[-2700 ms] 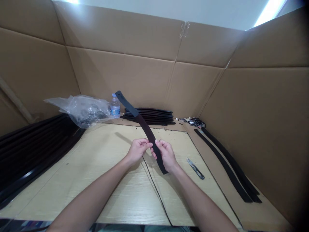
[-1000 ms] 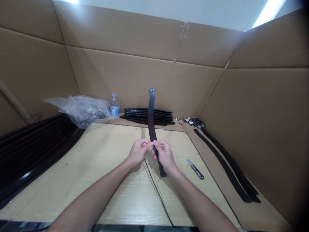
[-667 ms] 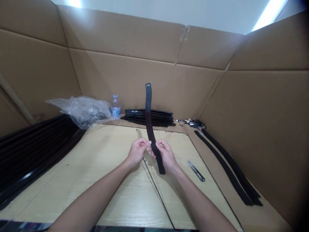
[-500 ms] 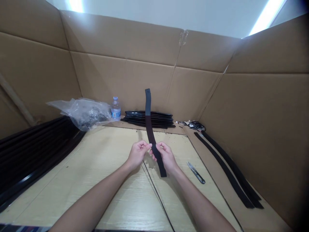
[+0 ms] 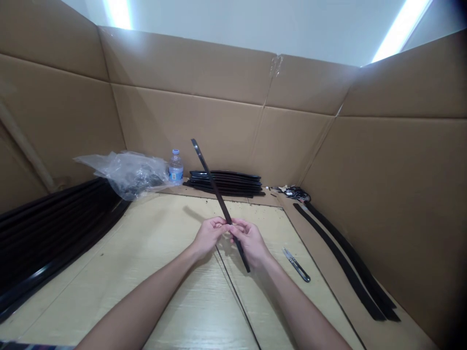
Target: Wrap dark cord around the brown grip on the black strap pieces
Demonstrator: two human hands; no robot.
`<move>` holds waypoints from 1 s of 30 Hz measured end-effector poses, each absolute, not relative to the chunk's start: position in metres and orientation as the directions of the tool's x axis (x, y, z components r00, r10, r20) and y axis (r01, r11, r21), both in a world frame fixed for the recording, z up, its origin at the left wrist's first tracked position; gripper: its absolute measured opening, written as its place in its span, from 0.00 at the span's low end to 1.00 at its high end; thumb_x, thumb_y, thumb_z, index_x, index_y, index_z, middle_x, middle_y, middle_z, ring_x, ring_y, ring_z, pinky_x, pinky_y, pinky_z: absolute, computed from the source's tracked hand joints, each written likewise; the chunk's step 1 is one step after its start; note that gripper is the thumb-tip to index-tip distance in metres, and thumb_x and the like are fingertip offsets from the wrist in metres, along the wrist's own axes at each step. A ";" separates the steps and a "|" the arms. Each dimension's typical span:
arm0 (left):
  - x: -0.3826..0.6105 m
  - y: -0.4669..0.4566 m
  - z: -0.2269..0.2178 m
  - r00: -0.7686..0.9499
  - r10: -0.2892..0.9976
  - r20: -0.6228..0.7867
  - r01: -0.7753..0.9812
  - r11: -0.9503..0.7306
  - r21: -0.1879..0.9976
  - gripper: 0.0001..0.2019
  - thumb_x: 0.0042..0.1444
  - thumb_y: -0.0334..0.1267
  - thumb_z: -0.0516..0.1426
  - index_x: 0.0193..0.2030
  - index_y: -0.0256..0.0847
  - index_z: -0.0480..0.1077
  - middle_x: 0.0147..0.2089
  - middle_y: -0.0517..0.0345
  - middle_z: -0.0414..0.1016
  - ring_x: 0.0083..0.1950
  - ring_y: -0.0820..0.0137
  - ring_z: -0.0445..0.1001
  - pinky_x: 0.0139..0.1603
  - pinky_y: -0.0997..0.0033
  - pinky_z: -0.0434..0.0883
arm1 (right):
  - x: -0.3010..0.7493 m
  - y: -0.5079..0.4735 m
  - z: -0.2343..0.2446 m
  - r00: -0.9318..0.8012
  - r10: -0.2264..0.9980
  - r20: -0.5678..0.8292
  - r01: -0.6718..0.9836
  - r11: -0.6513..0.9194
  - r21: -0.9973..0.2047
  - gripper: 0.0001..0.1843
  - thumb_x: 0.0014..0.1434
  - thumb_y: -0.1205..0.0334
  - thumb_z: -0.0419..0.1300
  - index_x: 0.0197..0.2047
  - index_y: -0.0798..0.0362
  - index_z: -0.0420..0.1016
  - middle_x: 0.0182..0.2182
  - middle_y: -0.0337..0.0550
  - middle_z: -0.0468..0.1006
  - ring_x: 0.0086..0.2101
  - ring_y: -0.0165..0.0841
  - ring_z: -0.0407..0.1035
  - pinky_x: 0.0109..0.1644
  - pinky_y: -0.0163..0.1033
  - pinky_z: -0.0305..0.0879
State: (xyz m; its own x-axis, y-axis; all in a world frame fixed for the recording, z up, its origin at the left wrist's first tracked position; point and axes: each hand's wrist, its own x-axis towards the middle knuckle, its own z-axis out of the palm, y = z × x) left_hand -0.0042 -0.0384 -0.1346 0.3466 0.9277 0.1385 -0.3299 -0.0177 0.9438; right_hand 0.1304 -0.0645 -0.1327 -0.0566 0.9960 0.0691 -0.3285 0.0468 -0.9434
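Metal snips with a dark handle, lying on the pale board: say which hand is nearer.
The right hand. It is to the left of the snips, not touching them; the left hand is farther left, mostly beyond the long dark strip.

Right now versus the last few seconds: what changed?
The dark strip has rolled from broad face to narrow edge toward the camera, and its upper end has swung left since half a second ago. The left hand and right hand are both at it, as before; no letting go shows. The view has tipped up slightly. Snips, bottle, plastic bag and stack of strips stayed put.
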 end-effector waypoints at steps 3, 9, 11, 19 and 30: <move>-0.006 -0.037 -0.137 0.379 0.916 0.131 -0.322 -0.002 0.947 0.13 0.46 0.42 0.65 0.28 0.34 0.69 0.21 0.59 0.72 0.17 0.79 0.61 0.18 0.79 0.52 | 0.132 -0.065 -0.130 -0.081 0.994 0.071 -0.318 0.042 -0.947 0.16 0.44 0.60 0.71 0.37 0.57 0.79 0.32 0.43 0.80 0.23 0.24 0.67 0.26 0.30 0.66; -0.008 -0.034 -0.142 0.459 0.878 0.136 -0.319 0.020 0.947 0.15 0.49 0.45 0.62 0.30 0.32 0.70 0.18 0.60 0.67 0.16 0.82 0.49 0.18 0.77 0.43 | 0.132 -0.066 -0.129 -0.095 0.994 0.045 -0.407 0.003 -0.914 0.22 0.42 0.64 0.72 0.43 0.55 0.77 0.34 0.42 0.81 0.23 0.24 0.69 0.26 0.29 0.68; -0.008 -0.034 -0.143 0.467 0.875 0.131 -0.344 0.043 0.938 0.17 0.49 0.47 0.63 0.30 0.32 0.70 0.17 0.63 0.63 0.16 0.83 0.47 0.18 0.76 0.43 | 0.132 -0.065 -0.132 -0.102 0.994 0.048 -0.411 0.002 -0.911 0.24 0.42 0.64 0.72 0.45 0.55 0.76 0.35 0.43 0.81 0.24 0.25 0.69 0.26 0.29 0.68; -0.009 -0.034 -0.145 0.380 0.917 0.124 -0.370 0.028 0.929 0.15 0.47 0.45 0.64 0.29 0.33 0.70 0.17 0.66 0.62 0.16 0.82 0.51 0.19 0.78 0.43 | 0.127 -0.065 -0.135 -0.047 0.988 0.147 -0.303 0.126 -0.945 0.22 0.35 0.67 0.74 0.38 0.55 0.78 0.34 0.42 0.81 0.31 0.31 0.73 0.35 0.34 0.71; -0.006 -0.039 -0.136 0.298 0.941 0.159 -0.421 -0.020 0.907 0.16 0.50 0.42 0.63 0.24 0.36 0.63 0.20 0.63 0.68 0.16 0.82 0.55 0.17 0.79 0.47 | 0.132 -0.070 -0.128 -0.156 0.968 0.198 -0.349 0.133 -0.928 0.11 0.55 0.55 0.63 0.37 0.51 0.68 0.29 0.39 0.78 0.23 0.26 0.68 0.25 0.30 0.61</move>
State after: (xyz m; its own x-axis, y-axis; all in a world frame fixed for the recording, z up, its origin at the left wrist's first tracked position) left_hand -0.0063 -0.0392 -0.1359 0.2984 0.9411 0.1590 -0.4206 -0.0198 0.9070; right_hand 0.1325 -0.0697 -0.1276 -0.1563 0.9677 0.1977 -0.3492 0.1331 -0.9276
